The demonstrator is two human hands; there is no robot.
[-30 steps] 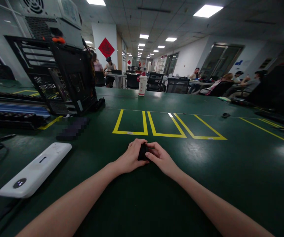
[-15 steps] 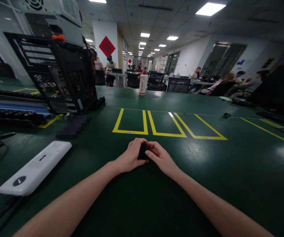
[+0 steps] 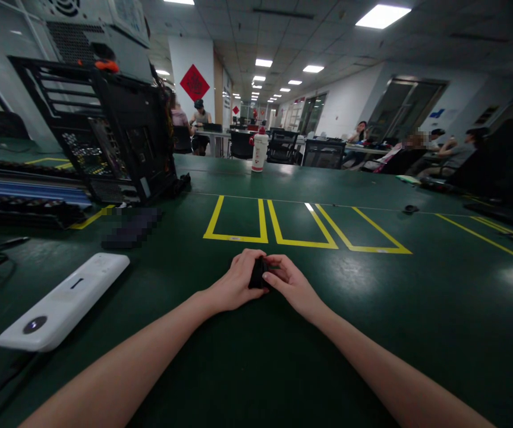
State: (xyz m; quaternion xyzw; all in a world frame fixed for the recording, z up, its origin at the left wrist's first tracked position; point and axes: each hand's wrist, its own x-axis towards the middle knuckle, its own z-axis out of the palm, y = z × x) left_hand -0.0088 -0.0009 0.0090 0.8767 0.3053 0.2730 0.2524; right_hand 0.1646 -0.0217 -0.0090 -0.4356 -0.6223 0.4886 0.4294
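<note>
A small black object, its kind too dark to make out, sits between my two hands at the middle of the green table. My left hand is closed around its left side, with the fingers over the far edge and the thumb along the near edge. From the right, my right hand grips the same object with curled fingers and thumb. The hands cover much of it. Just beyond them lie rectangles of yellow tape on the tabletop.
On the left lies a white elongated device with a round lens and a cable. Behind it stand a blurred dark item and an open black computer case. A white cup stands at the far edge. People sit at tables beyond.
Both hands and the black object stay almost exactly where they were. The view has shifted very slightly, and a hand at the far left edge is now barely visible.
</note>
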